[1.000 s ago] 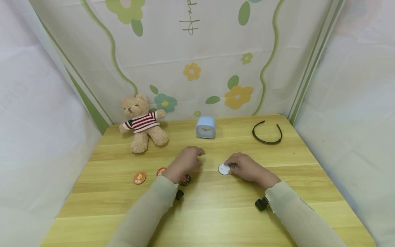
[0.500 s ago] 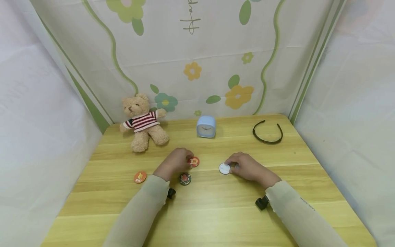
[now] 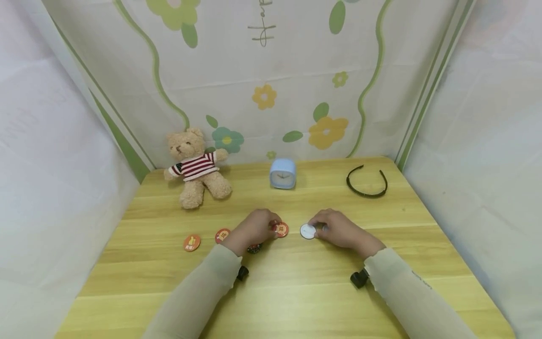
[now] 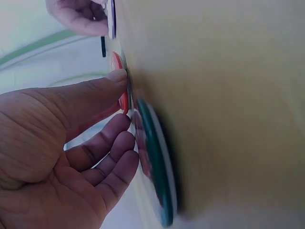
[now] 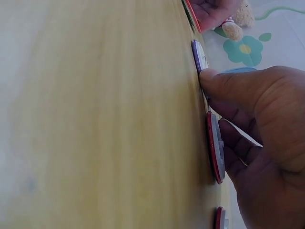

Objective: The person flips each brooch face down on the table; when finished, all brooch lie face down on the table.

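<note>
In the head view my left hand (image 3: 257, 227) pinches a round red button badge (image 3: 282, 229) between thumb and fingers at its left edge. My right hand (image 3: 336, 229) holds a white-faced round badge (image 3: 307, 231) just to the right of it, a small gap between the two. A dark green badge (image 4: 157, 162) lies below the left fingers, partly hidden by the wrist in the head view. Another red badge (image 3: 222, 235) and an orange thumbs-up badge (image 3: 192, 243) lie farther left. Under the right hand, the right wrist view shows a red-edged badge (image 5: 217, 148), pin side showing.
A teddy bear (image 3: 196, 169) in a striped shirt sits at the back left of the wooden table (image 3: 296, 301). Behind the hands stands a blue clock (image 3: 282, 174). A black headband (image 3: 366, 193) lies at the back right. One more red-edged badge (image 5: 220, 218) shows in the right wrist view.
The left hand first drew back left, then came right with the red badge, bringing it close to the white one. The right hand has stayed in place on its badge.
</note>
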The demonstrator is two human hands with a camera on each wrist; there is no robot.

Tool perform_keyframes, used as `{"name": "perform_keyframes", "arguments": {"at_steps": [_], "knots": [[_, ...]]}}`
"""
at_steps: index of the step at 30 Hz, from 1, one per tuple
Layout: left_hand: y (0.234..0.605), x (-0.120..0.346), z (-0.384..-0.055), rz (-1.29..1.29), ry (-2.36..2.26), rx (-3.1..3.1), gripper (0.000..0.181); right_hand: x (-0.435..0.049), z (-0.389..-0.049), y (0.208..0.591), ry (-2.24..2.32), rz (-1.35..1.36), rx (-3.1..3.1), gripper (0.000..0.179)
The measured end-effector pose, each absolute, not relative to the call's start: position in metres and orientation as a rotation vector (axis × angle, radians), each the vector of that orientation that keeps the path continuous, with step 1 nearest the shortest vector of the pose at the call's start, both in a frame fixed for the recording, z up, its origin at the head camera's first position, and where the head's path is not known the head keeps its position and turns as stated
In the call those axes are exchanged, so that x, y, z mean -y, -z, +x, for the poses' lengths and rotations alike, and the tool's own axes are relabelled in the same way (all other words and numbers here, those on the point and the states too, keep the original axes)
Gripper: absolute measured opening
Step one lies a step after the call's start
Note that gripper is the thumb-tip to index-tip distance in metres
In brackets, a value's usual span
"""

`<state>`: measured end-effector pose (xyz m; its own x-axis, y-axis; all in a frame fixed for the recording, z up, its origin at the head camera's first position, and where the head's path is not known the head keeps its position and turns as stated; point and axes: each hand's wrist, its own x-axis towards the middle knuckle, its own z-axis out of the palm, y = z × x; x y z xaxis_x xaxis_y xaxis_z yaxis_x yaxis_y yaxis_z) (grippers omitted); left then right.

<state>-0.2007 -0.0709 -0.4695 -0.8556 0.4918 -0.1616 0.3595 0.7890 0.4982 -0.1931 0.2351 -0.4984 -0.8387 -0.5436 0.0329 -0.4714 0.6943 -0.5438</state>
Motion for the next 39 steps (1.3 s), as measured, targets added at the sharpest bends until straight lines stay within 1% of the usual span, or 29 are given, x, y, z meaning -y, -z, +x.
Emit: {"name": "perform_keyframes", "arguments": {"at_steps": [7,10,18,24,30,33,36,39], "knots": [[0.472,0.066,-0.200,0.678,-0.641,-2.693,0.040,-0.227,-0.190,0.496,0.881,-0.759,-2.777,0.042],[0.471,0.065,-0.200,0.691,-0.639,-2.700,0.038,-0.217,-0.191,0.493,0.919,-0.744,-2.780,0.043],[0.471,0.061,-0.199,0.720,-0.621,-2.725,0.029,-0.184,-0.195,0.501,0.921,-0.845,-2.748,0.039],[0.474,0.063,-0.200,0.732,-0.638,-2.725,0.026,-0.166,-0.194,0.500,0.846,-0.961,-2.769,0.027],[0.470,0.067,-0.198,0.734,-0.675,-2.681,0.022,-0.163,-0.192,0.498,0.799,-0.993,-2.789,0.021],[0.466,0.069,-0.197,0.761,-0.671,-2.673,0.017,-0.165,-0.192,0.499,0.797,-1.016,-2.794,0.019],[0.461,0.072,-0.197,0.785,-0.670,-2.683,0.013,-0.167,-0.192,0.499,0.832,-0.994,-2.806,0.019],[0.458,0.073,-0.197,0.795,-0.681,-2.701,0.015,-0.170,-0.192,0.498,0.863,-0.947,-2.827,0.022]]}}
